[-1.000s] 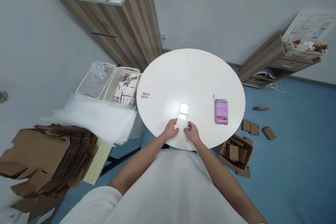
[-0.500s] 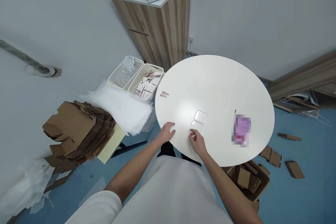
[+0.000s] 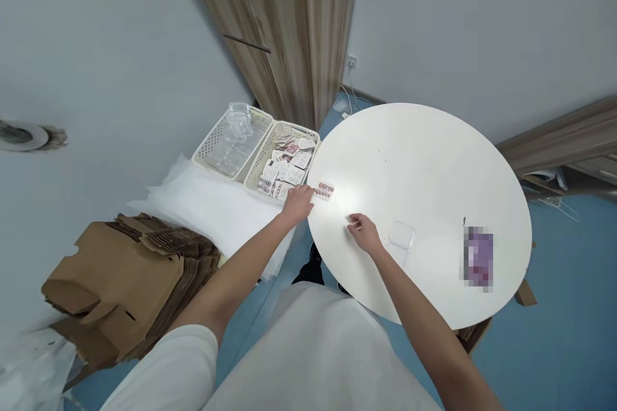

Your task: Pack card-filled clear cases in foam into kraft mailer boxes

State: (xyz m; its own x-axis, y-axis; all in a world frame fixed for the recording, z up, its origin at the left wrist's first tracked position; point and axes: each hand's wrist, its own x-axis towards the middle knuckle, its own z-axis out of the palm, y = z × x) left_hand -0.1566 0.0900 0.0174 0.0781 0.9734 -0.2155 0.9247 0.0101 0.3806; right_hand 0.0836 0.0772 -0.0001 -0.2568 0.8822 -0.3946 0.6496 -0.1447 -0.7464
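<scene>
My left hand (image 3: 297,203) reaches over the left edge of the white round table (image 3: 419,154). Its fingers are stretched out, and the fingertips are at a small card of press-on nails (image 3: 324,191) that lies flat there. Whether they touch the card, I cannot tell. Above the table hangs my right hand (image 3: 365,232), fingers slightly curled and apart, with nothing visible in it. Just right of it lies an unfolded clear plastic case (image 3: 402,235), partly hidden by my right wrist.
Left of the table stand a basket (image 3: 255,170) of printed cards and a basket (image 3: 205,148) of clear plastic pieces. White sheets (image 3: 231,212) and stacked folded cardboard boxes (image 3: 130,276) lie nearer. A pixelated purple item (image 3: 479,255) is on the table's right.
My left hand has moved forward from the table's near edge to the nail card. My right hand has left the clear case and shifted left. The view has turned left.
</scene>
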